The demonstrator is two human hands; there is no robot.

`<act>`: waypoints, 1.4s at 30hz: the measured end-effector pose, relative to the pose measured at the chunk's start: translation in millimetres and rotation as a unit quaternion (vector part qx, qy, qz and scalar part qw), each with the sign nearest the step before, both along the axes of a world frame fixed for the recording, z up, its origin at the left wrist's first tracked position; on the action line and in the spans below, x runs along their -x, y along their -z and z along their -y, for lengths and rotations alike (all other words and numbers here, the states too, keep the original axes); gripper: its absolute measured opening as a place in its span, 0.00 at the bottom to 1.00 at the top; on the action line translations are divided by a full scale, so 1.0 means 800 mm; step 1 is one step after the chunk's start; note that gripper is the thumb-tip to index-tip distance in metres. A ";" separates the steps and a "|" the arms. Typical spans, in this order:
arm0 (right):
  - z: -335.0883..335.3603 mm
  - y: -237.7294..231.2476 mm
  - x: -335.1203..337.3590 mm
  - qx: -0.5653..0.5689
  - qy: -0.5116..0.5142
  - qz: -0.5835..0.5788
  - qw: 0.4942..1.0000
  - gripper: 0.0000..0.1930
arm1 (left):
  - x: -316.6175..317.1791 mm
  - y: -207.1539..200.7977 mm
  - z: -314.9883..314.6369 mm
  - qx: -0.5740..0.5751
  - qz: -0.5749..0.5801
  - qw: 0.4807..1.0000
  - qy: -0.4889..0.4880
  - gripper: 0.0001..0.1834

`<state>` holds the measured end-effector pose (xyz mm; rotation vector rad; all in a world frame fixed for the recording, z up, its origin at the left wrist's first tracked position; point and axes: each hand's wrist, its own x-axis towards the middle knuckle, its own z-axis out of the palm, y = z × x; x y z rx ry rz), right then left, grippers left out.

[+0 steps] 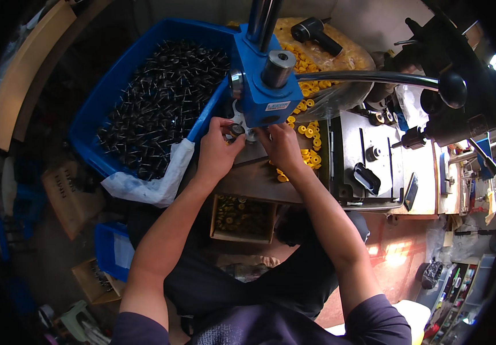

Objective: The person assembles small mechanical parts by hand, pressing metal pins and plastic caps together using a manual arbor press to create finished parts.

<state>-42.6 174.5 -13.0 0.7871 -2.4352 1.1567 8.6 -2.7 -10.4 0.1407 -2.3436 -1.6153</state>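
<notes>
Between the thumb and fingers of my left hand (218, 150) is a small dark round part with a pin (236, 130). My right hand (283, 145) has its fingers closed together low under the blue head of a hand press (266, 95), beside a small silver fixture (250, 136). Whatever those right fingertips grip is too small and covered to make out. Both hands work close together at the press base. Loose yellow plastic caps (311, 144) lie just right of my right hand.
A blue bin (87, 123) heaped with black pinned parts (164, 98) stands left. The press lever (374, 76) reaches right to a black ball knob. A drill press table (354, 123) is further right. Below the bench edge sits a cardboard box (241, 233) of small parts.
</notes>
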 end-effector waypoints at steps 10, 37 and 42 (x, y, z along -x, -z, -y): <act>-0.024 -0.005 -0.011 -0.015 -0.037 0.081 0.996 0.10 | 0.007 0.000 0.004 0.018 0.025 0.999 0.035 0.19; -0.109 -0.326 -0.033 0.532 -0.281 0.046 0.797 0.35 | 0.014 -0.016 -0.017 0.213 -0.030 0.975 0.062 0.24; -0.078 -0.269 -0.081 0.572 -0.009 -0.033 0.819 0.14 | 0.016 0.001 -0.007 0.225 -0.016 0.974 0.036 0.26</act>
